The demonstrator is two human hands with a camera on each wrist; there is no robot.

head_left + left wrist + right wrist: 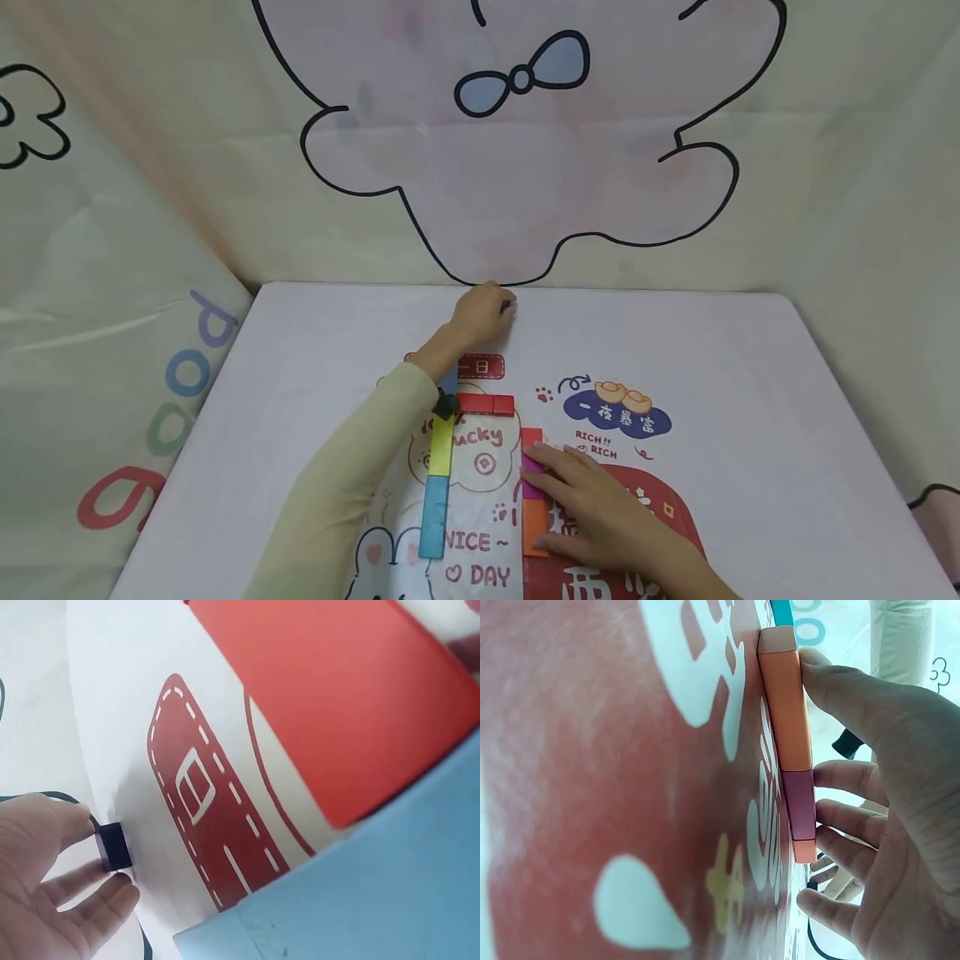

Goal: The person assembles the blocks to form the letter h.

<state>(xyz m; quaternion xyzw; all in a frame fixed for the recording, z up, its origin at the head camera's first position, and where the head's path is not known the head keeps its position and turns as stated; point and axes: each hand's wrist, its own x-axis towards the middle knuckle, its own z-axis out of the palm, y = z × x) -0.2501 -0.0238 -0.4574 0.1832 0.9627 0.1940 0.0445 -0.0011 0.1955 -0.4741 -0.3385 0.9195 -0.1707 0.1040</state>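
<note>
In the head view my left hand (pixel 480 317) reaches to the far edge of the table. Between thumb and fingers it pinches a small dark purple block (pixel 114 847), seen in the left wrist view. My right hand (pixel 592 504) rests with extended fingers on a column of blocks: a red block (pixel 531 436), a magenta block (pixel 532 483) and an orange block (pixel 535 527). Its thumb touches the orange one. Facing this column stands another, with a light blue block (pixel 433 517), a yellow block (pixel 441 446) and a blue block (pixel 449 381). Red blocks (pixel 486 404) extend right from that left column.
The blocks lie on a white table (pixel 750 375) printed with cartoons and lettering. Behind it hangs a cloth (pixel 615 183) with a cartoon outline and a bow. A dark cable (pixel 52 795) runs past the left hand.
</note>
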